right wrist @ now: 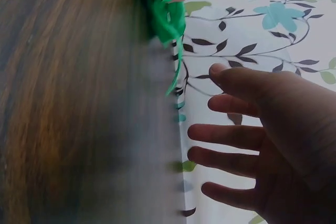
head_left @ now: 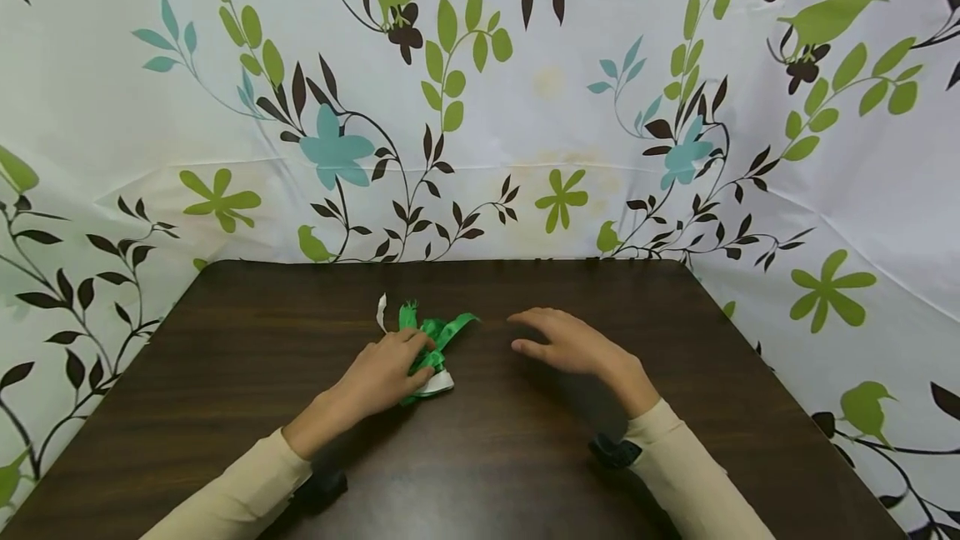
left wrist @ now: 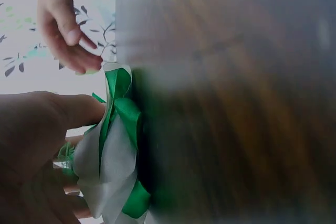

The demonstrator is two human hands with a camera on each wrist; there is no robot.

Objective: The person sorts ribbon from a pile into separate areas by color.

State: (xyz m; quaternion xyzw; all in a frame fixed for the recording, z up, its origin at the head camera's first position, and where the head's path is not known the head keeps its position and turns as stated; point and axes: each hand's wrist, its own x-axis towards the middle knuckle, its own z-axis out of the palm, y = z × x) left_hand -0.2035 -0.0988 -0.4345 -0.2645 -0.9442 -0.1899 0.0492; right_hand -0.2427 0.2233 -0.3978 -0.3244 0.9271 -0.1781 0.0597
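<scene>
A bundle of green and white ribbon lies on the dark table, left of the middle in the head view. My left hand holds it from above, thumb on the near side and fingers over the far side. In the left wrist view, loops of the ribbon show white outside and green within, beyond the thumb. My right hand hovers over the table to the right, apart from the ribbon. The right wrist view shows that hand with its fingers spread and nothing held; the green ribbon hangs near the top.
The dark wood table spreads under both arms. A white curtain with printed leaves and birds stands behind its far edge and along the sides. Dark wrist devices sit below the wrists.
</scene>
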